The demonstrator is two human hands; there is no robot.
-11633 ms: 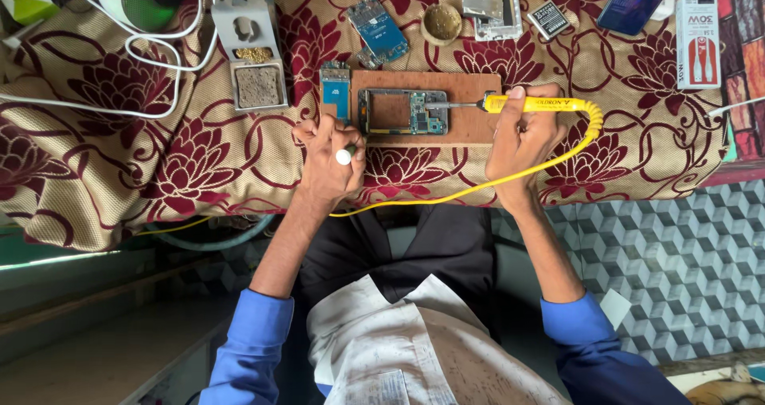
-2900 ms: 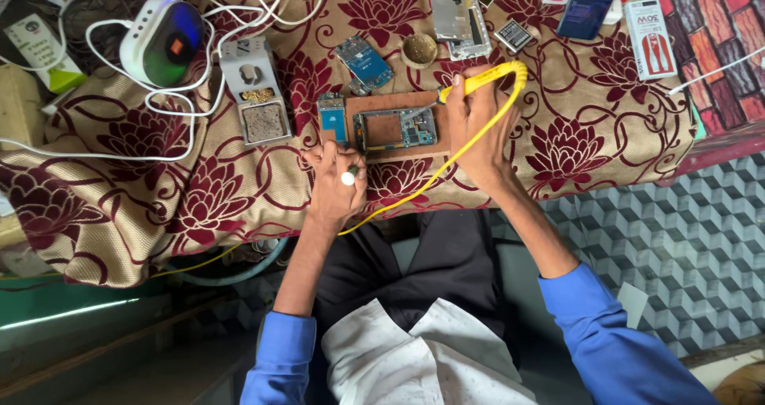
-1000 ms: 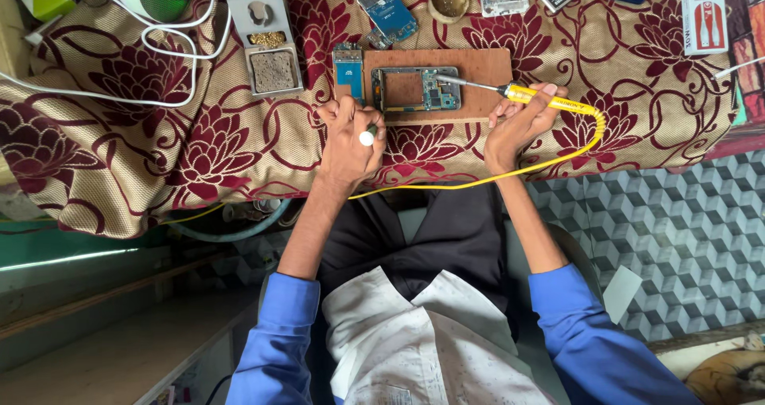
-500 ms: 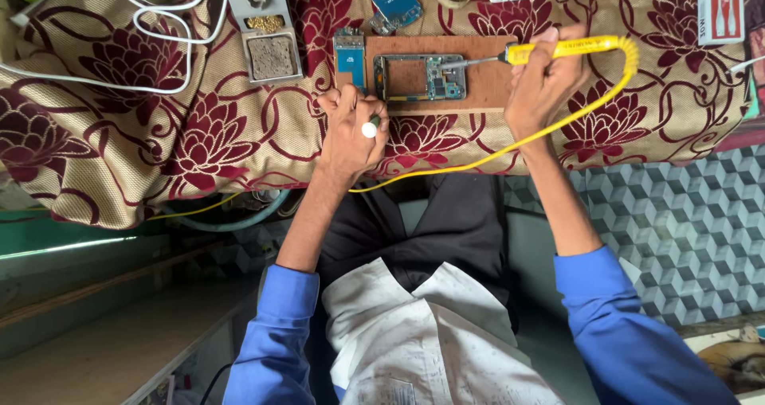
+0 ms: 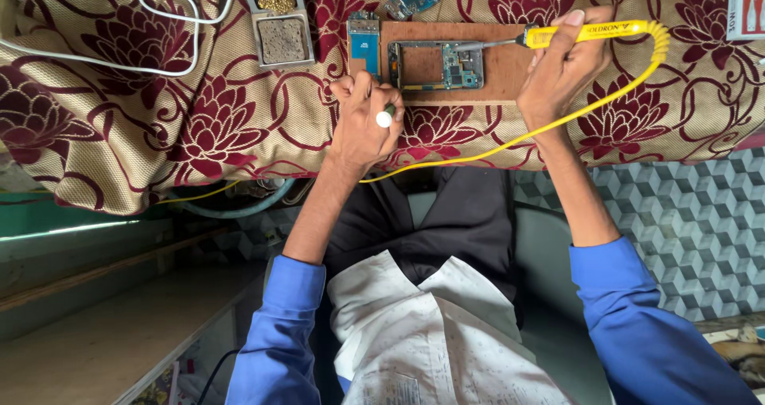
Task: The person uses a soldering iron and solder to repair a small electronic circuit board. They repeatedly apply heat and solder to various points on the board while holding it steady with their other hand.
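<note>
Yellow soldering iron [image 5: 590, 31] gripped in right hand [image 5: 558, 74]; left hand [image 5: 362, 122] pinches white-capped tool [image 5: 385, 118]; red-white package [image 5: 745, 7] far right.

Right hand [image 5: 562, 74] grips yellow soldering iron [image 5: 586, 31], tip on opened phone [image 5: 434, 65] lying on wooden board [image 5: 510, 66]. Left hand [image 5: 362, 122] closed round small white-capped tool [image 5: 385, 118], just beside phone. Floral cloth [image 5: 159, 126] covers table.

A table covered with a beige cloth with dark red flowers [image 5: 143, 134] carries a wooden board [image 5: 494, 66], a metal tip-cleaner stand [image 5: 279, 23] and white cables [image 5: 119, 62].
</note>
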